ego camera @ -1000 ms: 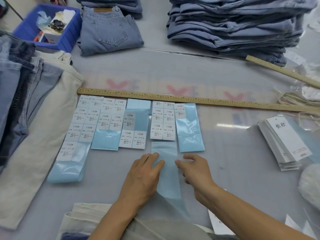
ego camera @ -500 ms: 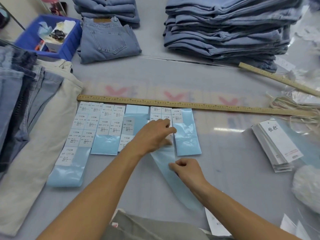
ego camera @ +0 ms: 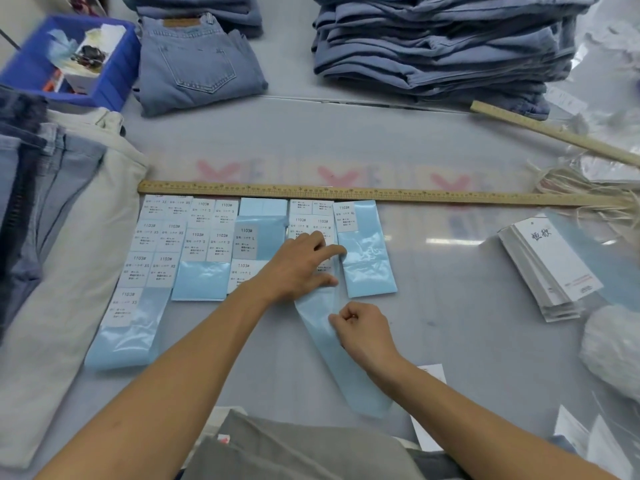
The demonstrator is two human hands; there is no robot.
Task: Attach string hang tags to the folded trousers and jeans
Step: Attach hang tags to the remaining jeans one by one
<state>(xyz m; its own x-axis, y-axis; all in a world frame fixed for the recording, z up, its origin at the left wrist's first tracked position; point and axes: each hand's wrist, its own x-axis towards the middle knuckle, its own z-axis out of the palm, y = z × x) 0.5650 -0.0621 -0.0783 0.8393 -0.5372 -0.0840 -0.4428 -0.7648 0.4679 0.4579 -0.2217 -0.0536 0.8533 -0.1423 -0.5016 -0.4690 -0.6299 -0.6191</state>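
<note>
While we look down over both forearms, our landmark is the long wooden ruler (ego camera: pixel 346 194) lying across the grey table (ego camera: pixel 381 140). Just on our side of it sit rows of pale blue backing sheets carrying white size stickers (ego camera: pixel 152 244). Our left hand (ego camera: pixel 298 268) rests on the fourth sheet from the ruler's left end, fingers stretched fairly flat and pressing on the stickers there, gripping nothing that we can make out. Nearer to us than that, our right hand (ego camera: pixel 363 329) is curled, thumb and fingers pinching the edge of the blue strip (ego camera: pixel 332 358) that trails from that sheet toward our body. Beyond the ruler's right half stands a tall stack of folded jeans (ego camera: pixel 443 43); beyond its left half lies a single folded pair of jeans (ego camera: pixel 194 64), with a blue bin (ego camera: pixel 110 88) to its left. Off the ruler's left end lie cream trousers (ego camera: pixel 69 237). Below the ruler's right end rests a pile of hang tags (ego camera: pixel 550 268), loose strings (ego camera: pixel 568 181) beside that end.
</note>
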